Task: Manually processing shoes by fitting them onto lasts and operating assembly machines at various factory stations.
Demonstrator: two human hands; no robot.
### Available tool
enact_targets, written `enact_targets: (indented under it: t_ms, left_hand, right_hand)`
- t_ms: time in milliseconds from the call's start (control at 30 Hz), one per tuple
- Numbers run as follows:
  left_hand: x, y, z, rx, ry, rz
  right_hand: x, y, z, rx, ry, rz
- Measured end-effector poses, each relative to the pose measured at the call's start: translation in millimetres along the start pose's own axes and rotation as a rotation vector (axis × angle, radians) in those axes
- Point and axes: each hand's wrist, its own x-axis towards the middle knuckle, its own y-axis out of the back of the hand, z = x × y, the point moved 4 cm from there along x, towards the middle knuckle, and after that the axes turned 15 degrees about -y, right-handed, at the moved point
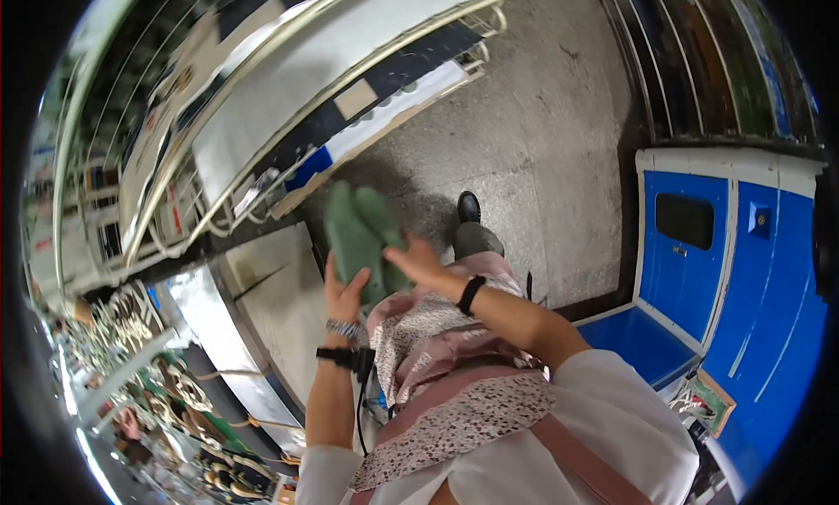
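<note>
Two green foot-shaped pieces, which look like shoe lasts, are held up side by side in front of my apron. My left hand [343, 294] grips the left green shoe last [351, 234] near its lower end, thumb across its face. On the other side, my right hand [418, 262] has its fingers closed round the right green shoe last [377, 215]. Both rounded ends point away from me. Some motion blur softens their outlines, and their lower ends are partly hidden by my hands.
To the far left stands a cream metal rack [288, 147] with flat sheets on its shelves. A blue cabinet [686, 287] is at the right. Many shoes [188, 391] sit at the lower left beside a pale metal box [271, 304]. Grey floor [559, 112] runs ahead.
</note>
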Motion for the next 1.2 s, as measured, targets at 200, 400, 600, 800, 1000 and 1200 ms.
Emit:
enact_targets:
  t_ms: [200, 400, 600, 800, 1000, 1200]
  left_hand:
    - [181, -178, -85, 0.316, -0.224, -0.381]
    - [338, -301, -173, 0.618, -0.348, -0.316]
    - [442, -352, -231, 1.015, -0.664, -0.28]
    - [453, -326, -215, 1.118, -0.366, -0.627]
    - [253, -199, -130, 0.942, -0.305, -0.425]
    - [0, -123, 4, 0.658, 0.005, 0.34]
  right_hand:
    - [177, 200, -8, -0.083, 0.137, 0.451]
    - [330, 320, -76, -0.158, 0.237, 0.566]
    - [482, 317, -179, -0.49, 0.576, 0.433]
    - [540, 291, -184, -0.8, 0.595, 0.582]
    - [435, 225, -112, -0.664, 0.705, 0.673]
    - [223, 159, -65, -1.291, 0.371, -0.028]
